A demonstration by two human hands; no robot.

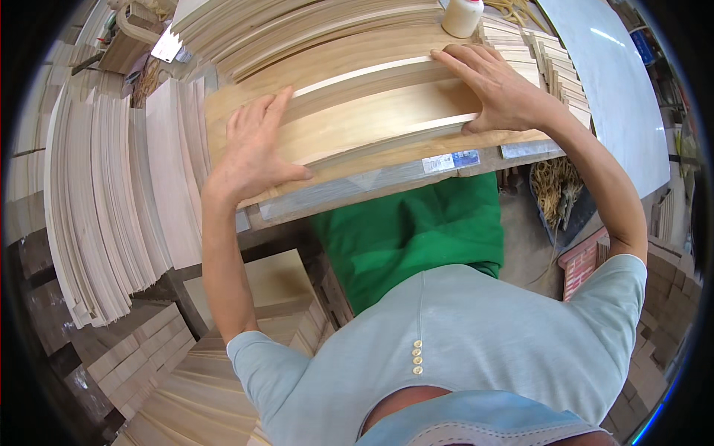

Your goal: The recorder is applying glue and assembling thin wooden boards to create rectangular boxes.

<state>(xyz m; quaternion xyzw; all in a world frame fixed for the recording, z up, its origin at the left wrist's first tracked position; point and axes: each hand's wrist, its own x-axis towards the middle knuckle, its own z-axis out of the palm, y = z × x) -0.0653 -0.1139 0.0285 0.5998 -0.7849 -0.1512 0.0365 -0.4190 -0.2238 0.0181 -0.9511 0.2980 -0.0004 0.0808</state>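
A long, shallow wooden frame lies on the worktable in front of me, its two pale long sides running left to right with a smooth yellowish wood surface between them. My left hand spans its left end, thumb by the near side and fingers at the far side. At the right end, my right hand bridges both sides, fingertips on the far one and thumb against the near one. The palms hide the frame's short ends. Whether it has its own bottom I cannot tell.
Stacks of thin wood strips stand on the left, with more long boards behind. A white bottle is at the back right. Green cloth covers my lap. A dark bin of fibrous scraps sits below the table's right side.
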